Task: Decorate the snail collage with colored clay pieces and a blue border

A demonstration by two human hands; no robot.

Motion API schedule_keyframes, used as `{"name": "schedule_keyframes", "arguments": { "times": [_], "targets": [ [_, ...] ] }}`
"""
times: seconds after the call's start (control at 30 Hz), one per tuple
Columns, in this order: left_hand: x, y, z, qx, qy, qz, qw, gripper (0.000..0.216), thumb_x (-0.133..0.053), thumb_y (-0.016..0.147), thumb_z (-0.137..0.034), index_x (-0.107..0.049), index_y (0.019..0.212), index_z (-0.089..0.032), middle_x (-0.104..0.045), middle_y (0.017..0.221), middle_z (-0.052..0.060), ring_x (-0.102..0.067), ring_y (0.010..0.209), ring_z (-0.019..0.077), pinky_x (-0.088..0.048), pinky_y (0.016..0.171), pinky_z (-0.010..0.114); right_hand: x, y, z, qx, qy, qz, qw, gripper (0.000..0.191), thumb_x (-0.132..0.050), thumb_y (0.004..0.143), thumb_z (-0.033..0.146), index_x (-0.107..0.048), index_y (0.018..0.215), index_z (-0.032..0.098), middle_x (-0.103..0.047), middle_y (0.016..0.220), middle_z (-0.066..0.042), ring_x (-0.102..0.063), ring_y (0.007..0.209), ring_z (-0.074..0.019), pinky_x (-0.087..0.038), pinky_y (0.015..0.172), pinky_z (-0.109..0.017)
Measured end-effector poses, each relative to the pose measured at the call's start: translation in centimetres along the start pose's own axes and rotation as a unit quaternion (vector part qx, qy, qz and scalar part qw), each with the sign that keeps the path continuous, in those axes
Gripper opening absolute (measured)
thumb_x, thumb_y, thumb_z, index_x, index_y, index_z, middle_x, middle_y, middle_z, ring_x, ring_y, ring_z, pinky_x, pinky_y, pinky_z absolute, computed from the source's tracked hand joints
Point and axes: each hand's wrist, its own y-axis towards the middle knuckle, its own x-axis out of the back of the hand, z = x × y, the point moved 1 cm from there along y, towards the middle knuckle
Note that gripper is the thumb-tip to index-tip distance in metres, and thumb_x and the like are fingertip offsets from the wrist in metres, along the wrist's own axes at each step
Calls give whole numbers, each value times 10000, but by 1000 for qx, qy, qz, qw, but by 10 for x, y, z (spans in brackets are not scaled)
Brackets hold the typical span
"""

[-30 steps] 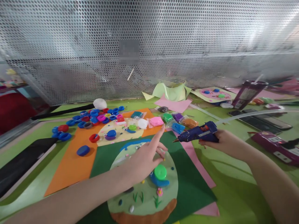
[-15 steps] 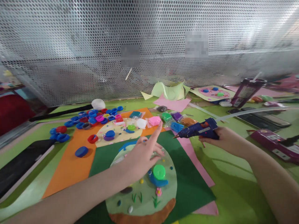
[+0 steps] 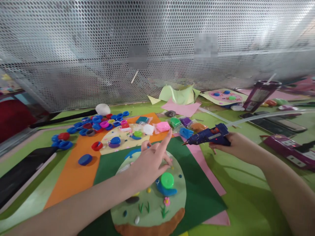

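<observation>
Nearest you, at the bottom centre of the frame, a round pale-green picture [image 3: 152,216] lies on a dark green sheet [image 3: 204,188]. Your left hand [image 3: 150,164] reaches in from the lower left over the picture's upper half; you cannot tell whether it touches down. Its index finger stretches toward the upper right, the other fingers bend loosely, the thumb stands apart, and nothing shows in its grasp. Just below the thumb sits a green bottle cap [image 3: 167,180] on a blue clay body [image 3: 169,191].

Right of centre, your right hand [image 3: 240,147] wraps the handle of the blue glue gun [image 3: 206,136]. The gun's long axis runs nearly level, nozzle pointing left and slightly lower than the back. The tip therefore lies right of your left index fingertip and a little lower in the frame, near but apart; the cap is down and left of that tip, with your left hand nearer to it. A translucent glue stick [image 3: 265,115] runs from the gun's back to the right edge.

Farther off, a blue clay packet [image 3: 186,132] shows just beyond the nozzle, and metal mesh [image 3: 98,49] fills the top.
</observation>
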Motion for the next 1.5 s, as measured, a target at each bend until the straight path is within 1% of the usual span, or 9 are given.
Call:
{"name": "schedule_keyframes", "arguments": {
  "times": [0.3,0.5,0.63,0.97,1.07,1.17,1.27,1.37,1.5],
  "targets": [
    [0,1,1,-39,3,36,999,891,-559,854,-105,108,1418,-280,-708,860,-21,-518,1039,253,-155,944,511,-2,1,1,1,-2,15,1000,409,-479,672,573,-584,693,179,-613,633,-63,-527,566,-225,-409,542,-327],
    [1,5,-1,-28,9,63,998,860,-536,849,-80,82,1425,-245,-707,827,-34,-503,1054,249,-157,954,503,-2,0,1,-1,-10,12,1000,350,-501,703,531,-549,641,191,-583,576,-41,-510,519,-199,-385,498,-302],
    [1,5,-2,-29,7,70,997,844,-533,845,-75,55,1432,-223,-707,839,-14,-514,1033,251,-150,955,511,-3,2,-1,-3,-9,11,1000,355,-509,697,540,-557,642,193,-605,592,-48,-534,537,-213,-395,501,-304],
    [3,7,5,-29,-14,27,999,844,-580,848,-139,19,1429,-268,-721,838,-38,-493,1089,249,-119,978,513,1,1,3,0,13,-20,1000,327,-530,667,516,-558,648,191,-579,567,-37,-519,534,-214,-396,517,-312],
    [4,6,5,-44,9,38,998,871,-604,839,-132,25,1427,-268,-727,851,-42,-509,1075,249,-106,985,530,2,2,3,1,22,-40,999,309,-559,662,506,-546,647,198,-594,596,-43,-538,575,-229,-401,545,-318],
    [7,3,6,-87,42,39,995,873,-574,853,-104,68,1423,-268,-730,877,-31,-515,1073,260,-132,984,541,4,4,0,-4,34,-78,996,305,-575,684,496,-526,722,196,-607,659,-54,-561,620,-237,-404,554,-317],
    [9,-1,9,-142,72,42,986,934,-549,854,-56,174,1399,-284,-724,910,-33,-518,1055,260,-219,962,515,8,6,-7,-14,55,-128,990,320,-550,719,497,-461,804,202,-567,614,-21,-541,539,-200,-389,494,-297],
    [7,-3,13,-180,101,65,976,959,-503,854,-1,258,1370,-273,-716,953,-27,-500,1084,252,-331,909,439,11,9,-20,-29,79,-166,983,296,-500,769,495,-430,801,209,-507,539,31,-508,458,-156,-388,458,-272],
    [3,-3,16,-212,167,59,961,919,-446,840,52,242,1382,-228,-707,968,5,-496,1106,233,-315,951,460,16,16,-38,-94,81,-207,971,244,-509,826,437,-487,794,197,-533,592,42,-537,445,-122,-429,465,-250]
  ]
}}
